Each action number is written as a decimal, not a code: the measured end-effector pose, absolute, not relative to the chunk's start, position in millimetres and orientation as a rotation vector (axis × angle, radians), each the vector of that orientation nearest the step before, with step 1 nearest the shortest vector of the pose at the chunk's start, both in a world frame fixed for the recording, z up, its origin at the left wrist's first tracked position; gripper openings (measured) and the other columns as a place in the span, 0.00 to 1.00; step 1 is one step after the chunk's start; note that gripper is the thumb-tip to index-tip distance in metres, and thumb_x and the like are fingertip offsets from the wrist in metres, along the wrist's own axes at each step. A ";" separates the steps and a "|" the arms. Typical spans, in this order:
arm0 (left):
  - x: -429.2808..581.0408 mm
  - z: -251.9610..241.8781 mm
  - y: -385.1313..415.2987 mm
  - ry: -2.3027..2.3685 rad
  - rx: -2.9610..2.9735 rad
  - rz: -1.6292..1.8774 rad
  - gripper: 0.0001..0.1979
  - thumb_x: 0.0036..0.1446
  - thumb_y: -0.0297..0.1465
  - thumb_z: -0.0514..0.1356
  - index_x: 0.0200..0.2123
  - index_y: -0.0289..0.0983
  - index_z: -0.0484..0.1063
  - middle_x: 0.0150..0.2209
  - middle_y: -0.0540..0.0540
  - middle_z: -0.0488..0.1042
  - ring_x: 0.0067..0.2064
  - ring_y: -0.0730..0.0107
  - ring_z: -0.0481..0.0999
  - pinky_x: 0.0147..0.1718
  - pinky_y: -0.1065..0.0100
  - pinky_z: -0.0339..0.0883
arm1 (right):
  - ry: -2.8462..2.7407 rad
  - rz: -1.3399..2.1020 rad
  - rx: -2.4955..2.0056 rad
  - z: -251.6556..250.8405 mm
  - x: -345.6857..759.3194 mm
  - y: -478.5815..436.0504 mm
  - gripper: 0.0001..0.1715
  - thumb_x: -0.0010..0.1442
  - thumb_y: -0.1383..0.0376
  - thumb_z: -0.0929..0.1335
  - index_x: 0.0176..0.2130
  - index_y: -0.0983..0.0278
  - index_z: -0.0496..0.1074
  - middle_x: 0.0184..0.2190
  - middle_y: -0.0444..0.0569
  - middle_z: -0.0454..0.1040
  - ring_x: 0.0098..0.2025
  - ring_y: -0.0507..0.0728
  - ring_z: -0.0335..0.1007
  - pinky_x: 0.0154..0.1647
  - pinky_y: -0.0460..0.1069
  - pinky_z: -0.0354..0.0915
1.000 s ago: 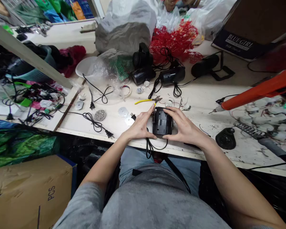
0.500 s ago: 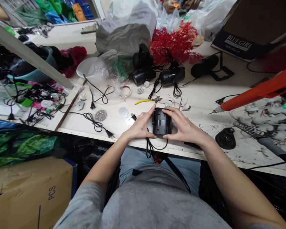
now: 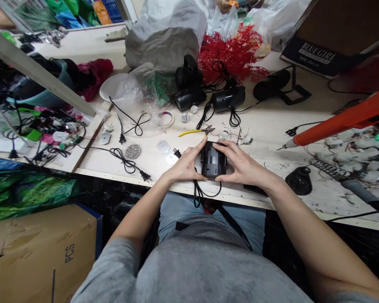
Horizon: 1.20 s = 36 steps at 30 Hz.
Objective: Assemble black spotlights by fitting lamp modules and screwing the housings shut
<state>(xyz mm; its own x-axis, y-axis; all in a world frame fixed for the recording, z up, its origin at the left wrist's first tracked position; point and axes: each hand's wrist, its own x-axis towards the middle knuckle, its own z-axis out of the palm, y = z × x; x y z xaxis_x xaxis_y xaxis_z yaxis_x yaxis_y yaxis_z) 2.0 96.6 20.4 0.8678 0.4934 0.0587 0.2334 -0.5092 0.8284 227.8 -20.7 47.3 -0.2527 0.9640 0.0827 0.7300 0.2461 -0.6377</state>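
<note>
A small black box-shaped lamp housing (image 3: 213, 160) rests near the front edge of the pale worktable (image 3: 265, 126). My left hand (image 3: 186, 165) grips its left side, thumb below and fingers on top. My right hand (image 3: 241, 165) clasps its right side in the same way. A black cord (image 3: 200, 193) runs from the housing and hangs over the table edge toward my lap. Yellow-handled pliers (image 3: 194, 133) lie just beyond my fingers. Two shiny metal plates (image 3: 166, 151) and a round perforated disc (image 3: 132, 151) lie to the left.
Several black spotlights (image 3: 208, 94) with cords stand further back, beside red netting (image 3: 232, 52) and plastic bags (image 3: 166, 33). An orange tool (image 3: 344, 120) and a soldering iron (image 3: 344, 179) lie on the right. A black round part (image 3: 299, 181) sits by my right wrist. A cardboard box (image 3: 41, 252) stands lower left.
The view has shifted slightly. Both hands keep the same grip on the black housing, which has barely moved.
</note>
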 end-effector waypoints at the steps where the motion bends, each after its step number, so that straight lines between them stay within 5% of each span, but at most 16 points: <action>1: 2.0 19.6 96.9 0.529 2.117 0.354 0.69 0.38 0.43 0.77 0.75 0.44 0.38 0.70 0.34 0.59 0.65 0.36 0.63 0.62 0.47 0.58 | -2.062 0.687 -1.547 46.5 228.2 -19.9 0.57 0.55 0.45 0.75 0.72 0.55 0.49 0.69 0.60 0.51 0.71 0.73 0.51 0.70 0.69 0.57; 8: -2.5 44.7 103.0 0.559 2.124 0.205 0.67 0.36 0.45 0.77 0.74 0.44 0.44 0.70 0.34 0.60 0.64 0.38 0.67 0.62 0.46 0.60 | -2.003 0.797 -1.579 40.6 231.2 -16.3 0.64 0.49 0.35 0.73 0.72 0.53 0.50 0.70 0.61 0.49 0.72 0.76 0.49 0.69 0.73 0.54; 13: 16.0 66.0 85.9 1.075 1.923 0.302 0.54 0.54 0.52 0.66 0.74 0.40 0.43 0.50 0.37 0.80 0.46 0.52 0.81 0.49 0.55 0.71 | -1.947 0.800 -1.578 40.1 228.9 -16.0 0.64 0.48 0.36 0.75 0.72 0.56 0.52 0.71 0.61 0.50 0.74 0.73 0.46 0.72 0.71 0.51; 17: 37.4 59.9 66.2 1.219 1.816 0.351 0.58 0.43 0.50 0.74 0.72 0.40 0.52 0.51 0.36 0.80 0.54 0.43 0.78 0.54 0.52 0.68 | -1.835 0.814 -1.586 43.3 221.1 -16.9 0.63 0.45 0.39 0.78 0.70 0.59 0.58 0.71 0.61 0.52 0.74 0.72 0.47 0.73 0.68 0.49; 22: 34.1 50.5 64.2 1.182 1.249 0.624 0.55 0.38 0.41 0.77 0.68 0.38 0.59 0.44 0.41 0.81 0.49 0.51 0.80 0.51 0.57 0.71 | -1.002 0.794 -1.586 33.8 193.0 -34.6 0.54 0.53 0.36 0.72 0.68 0.59 0.60 0.66 0.61 0.61 0.68 0.68 0.61 0.68 0.66 0.60; 26: 25.8 52.2 62.1 0.969 0.992 0.739 0.33 0.38 0.38 0.74 0.49 0.36 0.75 0.37 0.47 0.80 0.36 0.65 0.79 0.38 0.66 0.71 | -0.660 1.050 -1.534 23.0 155.2 -46.2 0.51 0.53 0.36 0.71 0.63 0.63 0.64 0.54 0.61 0.76 0.52 0.65 0.77 0.57 0.64 0.71; 29: 25.2 54.4 57.0 0.909 0.956 0.733 0.22 0.36 0.37 0.75 0.36 0.34 0.77 0.33 0.48 0.79 0.33 0.69 0.77 0.36 0.69 0.69 | -0.658 1.028 -1.516 25.1 131.5 -44.3 0.44 0.50 0.39 0.74 0.55 0.63 0.71 0.47 0.55 0.80 0.49 0.64 0.78 0.54 0.60 0.72; 36: 33.4 53.7 50.7 0.904 0.845 0.787 0.22 0.34 0.35 0.76 0.35 0.33 0.78 0.32 0.49 0.80 0.33 0.71 0.77 0.40 0.68 0.70 | -0.682 0.884 -1.469 36.8 117.6 -37.5 0.28 0.50 0.48 0.74 0.45 0.62 0.74 0.39 0.49 0.79 0.41 0.60 0.75 0.44 0.53 0.72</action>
